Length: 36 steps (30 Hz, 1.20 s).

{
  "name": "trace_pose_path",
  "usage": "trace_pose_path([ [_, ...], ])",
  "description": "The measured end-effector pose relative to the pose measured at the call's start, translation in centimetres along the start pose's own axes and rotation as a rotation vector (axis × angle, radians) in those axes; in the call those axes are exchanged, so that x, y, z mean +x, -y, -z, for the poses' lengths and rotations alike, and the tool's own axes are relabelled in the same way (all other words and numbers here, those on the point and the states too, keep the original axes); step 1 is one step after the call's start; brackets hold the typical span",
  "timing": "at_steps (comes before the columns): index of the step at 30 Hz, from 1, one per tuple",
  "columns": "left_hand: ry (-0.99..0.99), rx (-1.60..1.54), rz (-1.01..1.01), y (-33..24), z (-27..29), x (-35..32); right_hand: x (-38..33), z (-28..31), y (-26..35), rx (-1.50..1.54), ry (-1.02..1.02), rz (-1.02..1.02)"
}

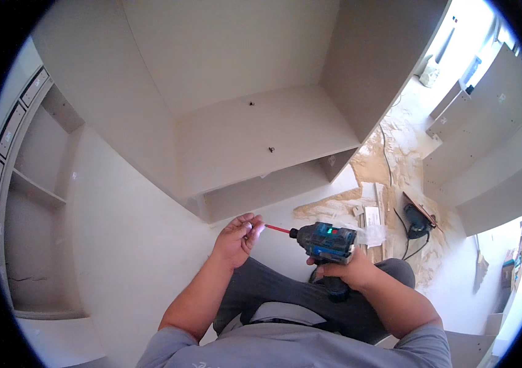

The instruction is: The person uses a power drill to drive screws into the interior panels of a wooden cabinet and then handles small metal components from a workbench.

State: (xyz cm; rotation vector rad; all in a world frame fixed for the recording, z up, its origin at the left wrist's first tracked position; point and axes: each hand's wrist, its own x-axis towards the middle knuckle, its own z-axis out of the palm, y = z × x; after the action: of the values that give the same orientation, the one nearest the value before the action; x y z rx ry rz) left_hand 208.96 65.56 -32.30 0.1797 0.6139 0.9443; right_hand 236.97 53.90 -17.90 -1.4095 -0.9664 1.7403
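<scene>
2 hands (239, 236) (350, 270) at blue drill (328, 242), bit leftward.

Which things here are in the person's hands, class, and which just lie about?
In hand:
- blue cordless driver, gripped by the right hand
- red bit, its tip at the left hand

Lying about:
- dark power tool with cord on the floor
- sawdust
- board offcuts
</scene>
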Motion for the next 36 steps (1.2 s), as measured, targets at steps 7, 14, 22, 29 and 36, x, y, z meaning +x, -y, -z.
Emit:
trace_pose_path([
  [7, 0.036, 0.117, 0.122, 2.2, 0.7, -3.1, 0.2, -0.5, -2.7, -0.087, 0.098, -0.005],
  [14, -0.032, 0.089, 0.147, 3.9, 1.1, -3.3, 0.5, -0.5, -3.8, -0.218, 0.071, 0.000],
  [22, -0.001, -0.032, 0.055, 6.4, 0.4, -0.9, 1.1, 0.7, -4.0, -0.036, -0.002, -0.087],
  [29, -0.086, -0.232, 0.192, 5.4, -0.9, -0.4, 1.3, 1.4, -3.8, 0.189, -0.031, -0.087],
  [36, -0.042, -0.152, 0.089, 5.1, 2.8, 0.6, 1.3, 1.8, -4.1, 0.139, -0.030, -0.106],
])
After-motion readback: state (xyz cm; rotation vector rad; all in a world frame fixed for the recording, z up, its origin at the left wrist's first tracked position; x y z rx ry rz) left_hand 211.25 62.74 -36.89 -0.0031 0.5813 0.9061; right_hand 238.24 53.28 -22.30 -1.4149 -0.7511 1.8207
